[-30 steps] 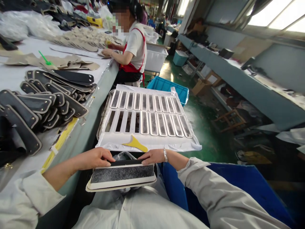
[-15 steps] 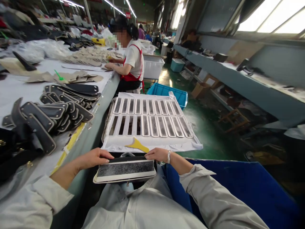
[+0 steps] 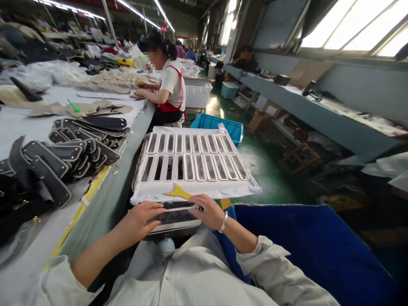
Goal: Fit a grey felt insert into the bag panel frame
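Observation:
A dark rectangular panel with a pale border [image 3: 174, 217] lies on a black piece over my lap. My left hand [image 3: 140, 221] rests over its left end, fingers apart. At its right end is my right hand [image 3: 207, 211], the fingertips on the pale border; whether they pinch anything is hidden. Just beyond stands a white-covered board [image 3: 219, 191] with two rows of pale-bordered dark strips [image 3: 189, 168] and several open slots at the front left. A yellow scraper-like tool [image 3: 177, 191] lies at the board's near edge, close to my right fingertips.
On the table [image 3: 105, 199] at left is a pile of black riveted straps [image 3: 57, 155]. A person in a red apron [image 3: 174, 87] sits beyond. A blue bin [image 3: 296, 238] stands at my right, a light-blue crate [image 3: 219, 123] behind the board.
My hands have moved from the panel's far edge onto its top surface, the left hand inward over it. The whole view has shifted slightly, with the scenery now further left.

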The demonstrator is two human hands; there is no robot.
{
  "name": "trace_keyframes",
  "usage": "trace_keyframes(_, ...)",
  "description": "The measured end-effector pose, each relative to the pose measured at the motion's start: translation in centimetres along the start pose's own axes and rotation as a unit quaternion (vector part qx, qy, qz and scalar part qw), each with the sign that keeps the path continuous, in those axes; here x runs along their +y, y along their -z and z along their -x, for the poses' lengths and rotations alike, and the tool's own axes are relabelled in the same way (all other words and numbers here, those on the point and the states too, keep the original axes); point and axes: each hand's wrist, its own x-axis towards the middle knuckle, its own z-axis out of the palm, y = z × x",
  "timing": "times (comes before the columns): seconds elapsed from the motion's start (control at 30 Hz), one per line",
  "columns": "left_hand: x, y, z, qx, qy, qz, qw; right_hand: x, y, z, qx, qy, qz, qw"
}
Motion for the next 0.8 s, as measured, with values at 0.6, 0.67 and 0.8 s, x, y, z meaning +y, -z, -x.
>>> trace_keyframes(0.6,5.5,-5.7,0.3,0.087,-0.010,-0.081,0.993,-0.1,-3.9,5.8,0.164,0.068,0.101,0.979)
trace_keyframes(0.67,5.7,-5.7,0.1,0.086,-0.005,-0.084,0.993,-0.2,-4.0,5.7,0.164,0.060,0.103,0.979)
trace_keyframes(0.8,6.0,-6.0,-0.1,0.098,0.001,-0.084,0.992,-0.5,-4.5,5.4,0.170,0.030,0.120,0.978)
